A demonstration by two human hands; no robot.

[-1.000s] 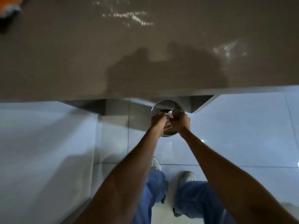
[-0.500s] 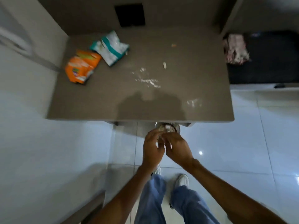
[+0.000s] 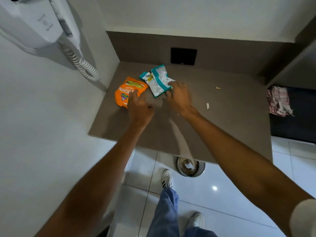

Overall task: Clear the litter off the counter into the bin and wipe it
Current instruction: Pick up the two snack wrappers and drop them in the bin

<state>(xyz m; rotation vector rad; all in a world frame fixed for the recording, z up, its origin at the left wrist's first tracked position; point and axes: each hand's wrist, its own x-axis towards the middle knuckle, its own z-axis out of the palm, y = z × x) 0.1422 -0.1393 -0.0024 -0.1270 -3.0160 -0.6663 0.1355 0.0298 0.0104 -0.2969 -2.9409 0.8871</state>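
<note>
An orange snack packet [image 3: 127,90] and a teal-and-white packet [image 3: 156,79] lie at the back left of the brown counter [image 3: 230,117]. My left hand [image 3: 140,108] reaches over the counter, its spread fingertips touching the orange packet's near edge. My right hand [image 3: 179,96] pinches the near right corner of the teal packet between thumb and fingers. Two small pale scraps [image 3: 207,106] lie to the right of my hands. The round metal bin [image 3: 196,171] stands on the floor under the counter's front edge, with crumpled white paper in it.
A white wall-mounted unit [image 3: 39,23] with a coiled cord [image 3: 82,65] hangs on the left wall. A black plate [image 3: 183,56] sits in the back panel. A red-checked cloth [image 3: 278,100] lies on a dark surface to the right. My feet stand on white floor tiles.
Both hands have left the bin below the counter edge and risen to the back of the counter, onto the two packets. The view has lifted from the floor to the counter.
</note>
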